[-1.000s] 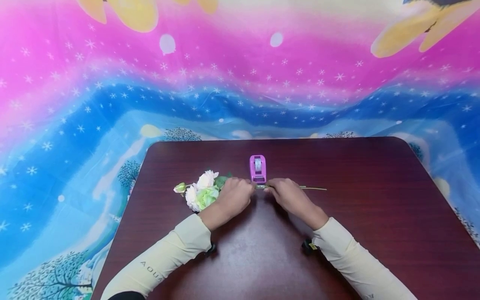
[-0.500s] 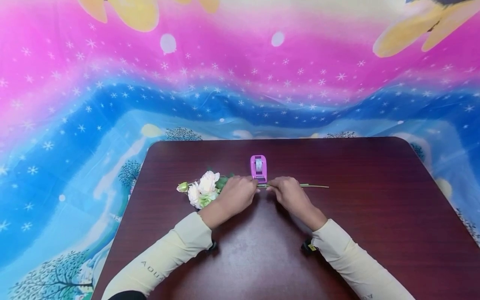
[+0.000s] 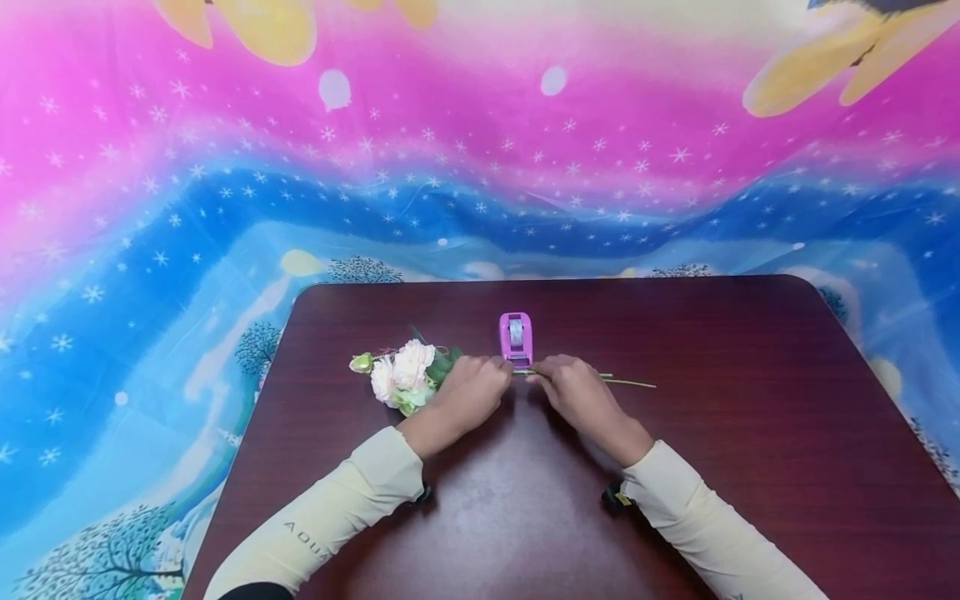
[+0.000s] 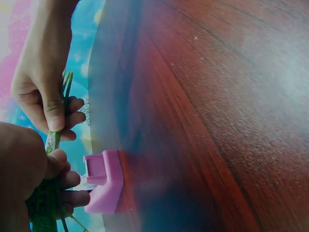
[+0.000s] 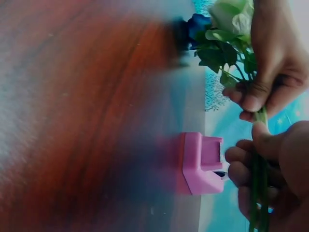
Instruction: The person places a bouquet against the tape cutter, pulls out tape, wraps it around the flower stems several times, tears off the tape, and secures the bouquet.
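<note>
A bunch of flowers (image 3: pixel 405 371) with pale pink and greenish-white blooms is held sideways above the table, heads to the left. My left hand (image 3: pixel 468 392) grips its stems just below the leaves. Close beside it, my right hand (image 3: pixel 577 396) pinches the same stems between thumb and fingers. The thin green stem ends (image 3: pixel 630 382) stick out past the right hand. Between the hands, the left wrist view catches a shiny patch (image 4: pixel 52 141) on the stems that looks like clear tape. A blue bloom (image 5: pixel 197 29) shows in the right wrist view.
A pink tape dispenser (image 3: pixel 515 339) with a roll in it stands on the table just beyond the hands. The dark red-brown wooden table (image 3: pixel 750 400) has rounded far corners. Behind it hangs a colourful printed cloth (image 3: pixel 480 150).
The bunch has turned in the hands: the green bloom at the front now shows less, and the longest stem end points lower. Both hands stay almost in place.
</note>
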A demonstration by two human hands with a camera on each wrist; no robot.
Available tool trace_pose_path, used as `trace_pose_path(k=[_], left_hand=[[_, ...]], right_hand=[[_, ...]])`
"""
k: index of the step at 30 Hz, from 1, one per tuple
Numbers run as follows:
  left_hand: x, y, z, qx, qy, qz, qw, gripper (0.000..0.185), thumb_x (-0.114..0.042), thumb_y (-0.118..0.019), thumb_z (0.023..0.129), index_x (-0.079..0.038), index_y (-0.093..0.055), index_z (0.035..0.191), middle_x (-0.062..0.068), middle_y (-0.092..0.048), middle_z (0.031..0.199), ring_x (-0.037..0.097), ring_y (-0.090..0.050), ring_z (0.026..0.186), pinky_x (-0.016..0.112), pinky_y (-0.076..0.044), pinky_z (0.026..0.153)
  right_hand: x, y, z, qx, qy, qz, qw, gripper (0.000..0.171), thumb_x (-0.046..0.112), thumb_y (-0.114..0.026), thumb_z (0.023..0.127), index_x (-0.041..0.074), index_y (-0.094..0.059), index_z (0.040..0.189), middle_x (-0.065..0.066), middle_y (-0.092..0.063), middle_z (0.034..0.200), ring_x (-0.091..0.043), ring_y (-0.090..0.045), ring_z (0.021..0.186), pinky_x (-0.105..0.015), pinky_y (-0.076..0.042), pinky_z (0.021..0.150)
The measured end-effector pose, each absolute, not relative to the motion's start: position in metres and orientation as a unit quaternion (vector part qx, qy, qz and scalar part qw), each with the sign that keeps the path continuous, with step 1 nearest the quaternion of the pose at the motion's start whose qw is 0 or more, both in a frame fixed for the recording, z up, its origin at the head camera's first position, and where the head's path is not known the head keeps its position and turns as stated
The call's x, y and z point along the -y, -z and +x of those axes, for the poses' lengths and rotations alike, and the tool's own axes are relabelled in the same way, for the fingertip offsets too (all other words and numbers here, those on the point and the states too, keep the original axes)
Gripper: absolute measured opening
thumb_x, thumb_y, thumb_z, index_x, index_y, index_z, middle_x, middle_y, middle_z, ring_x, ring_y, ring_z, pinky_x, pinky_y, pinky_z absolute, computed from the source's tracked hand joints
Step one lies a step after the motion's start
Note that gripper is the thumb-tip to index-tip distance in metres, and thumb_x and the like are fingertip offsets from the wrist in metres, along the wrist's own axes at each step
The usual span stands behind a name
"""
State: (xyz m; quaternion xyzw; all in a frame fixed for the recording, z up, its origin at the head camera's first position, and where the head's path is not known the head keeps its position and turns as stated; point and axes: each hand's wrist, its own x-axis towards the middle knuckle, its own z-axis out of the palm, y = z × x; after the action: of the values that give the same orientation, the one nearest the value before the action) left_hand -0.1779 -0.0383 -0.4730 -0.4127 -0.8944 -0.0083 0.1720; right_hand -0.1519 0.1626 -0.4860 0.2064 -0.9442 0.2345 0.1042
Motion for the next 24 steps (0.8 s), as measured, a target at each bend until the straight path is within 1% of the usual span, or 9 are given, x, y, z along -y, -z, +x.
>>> trace_pose_path(k=[4,7,10,12,14,17,21,24], left_hand=[[0.039,0.478,-0.178,0.886,-0.003,-0.417,0.202,0.005,-0.009,-0.068,0.087,-0.012,-0.072,0.088,0.0,-0.071,0.077,0.015,-0.064,0.061,0.03,-0.05,0.049],[0.039,0.481,-0.177,0.88,-0.008,-0.418,0.225,0.006,-0.009,-0.068,0.087,-0.01,-0.073,0.088,0.0,-0.07,0.076,0.014,-0.064,0.06,0.028,-0.049,0.048],[0.038,0.482,-0.175,0.875,-0.018,-0.417,0.247,0.007,-0.009,-0.067,0.089,-0.009,-0.074,0.088,0.001,-0.07,0.075,0.014,-0.063,0.059,0.028,-0.048,0.048],[0.038,0.483,-0.174,0.872,-0.022,-0.416,0.256,0.007,-0.009,-0.066,0.09,-0.009,-0.074,0.088,0.001,-0.07,0.075,0.014,-0.064,0.059,0.027,-0.048,0.048],[0.037,0.482,-0.172,0.872,-0.027,-0.416,0.256,0.007,-0.008,-0.066,0.091,-0.008,-0.074,0.089,0.001,-0.071,0.076,0.014,-0.064,0.061,0.027,-0.048,0.05],[0.037,0.48,-0.171,0.88,-0.025,-0.413,0.235,0.007,-0.008,-0.066,0.091,-0.009,-0.073,0.09,0.001,-0.072,0.079,0.015,-0.066,0.065,0.027,-0.05,0.055],[0.035,0.473,-0.172,0.902,0.017,-0.394,0.176,0.009,-0.011,-0.066,0.095,-0.01,-0.074,0.091,0.001,-0.074,0.083,0.016,-0.068,0.069,0.029,-0.053,0.059],[0.034,0.466,-0.173,0.916,0.059,-0.375,0.127,0.012,-0.016,-0.066,0.098,-0.009,-0.074,0.091,0.002,-0.074,0.082,0.018,-0.069,0.068,0.031,-0.054,0.058]], right_hand=[[-0.163,0.481,-0.155,0.952,-0.25,0.172,0.037,0.019,0.026,-0.065,0.101,0.009,-0.075,0.102,-0.002,-0.074,0.091,-0.014,-0.067,0.081,-0.038,-0.058,0.077],[-0.164,0.478,-0.157,0.956,-0.244,0.162,-0.002,0.022,0.029,-0.059,0.104,0.011,-0.072,0.105,0.0,-0.072,0.091,-0.013,-0.065,0.079,-0.039,-0.056,0.075],[-0.165,0.477,-0.158,0.957,-0.231,0.174,-0.026,0.02,0.026,-0.059,0.105,0.011,-0.07,0.109,0.0,-0.072,0.091,-0.013,-0.064,0.08,-0.04,-0.055,0.074],[-0.165,0.478,-0.158,0.956,-0.224,0.188,-0.026,0.016,0.024,-0.06,0.104,0.011,-0.069,0.107,0.0,-0.07,0.087,-0.012,-0.061,0.076,-0.037,-0.054,0.071],[-0.166,0.479,-0.158,0.954,-0.214,0.208,-0.006,0.013,0.021,-0.062,0.103,0.01,-0.069,0.102,0.001,-0.067,0.082,-0.011,-0.059,0.072,-0.035,-0.052,0.067],[-0.167,0.483,-0.158,0.952,-0.197,0.232,0.043,0.012,0.018,-0.064,0.101,0.011,-0.068,0.092,0.003,-0.062,0.075,-0.01,-0.056,0.066,-0.033,-0.05,0.062],[-0.168,0.49,-0.159,0.946,-0.181,0.248,0.1,0.014,0.016,-0.067,0.099,0.011,-0.066,0.087,0.004,-0.06,0.073,-0.013,-0.059,0.066,-0.035,-0.051,0.062],[-0.168,0.492,-0.16,0.943,-0.173,0.253,0.129,0.012,0.013,-0.069,0.097,0.01,-0.065,0.086,0.002,-0.061,0.072,-0.015,-0.059,0.066,-0.036,-0.052,0.064]])
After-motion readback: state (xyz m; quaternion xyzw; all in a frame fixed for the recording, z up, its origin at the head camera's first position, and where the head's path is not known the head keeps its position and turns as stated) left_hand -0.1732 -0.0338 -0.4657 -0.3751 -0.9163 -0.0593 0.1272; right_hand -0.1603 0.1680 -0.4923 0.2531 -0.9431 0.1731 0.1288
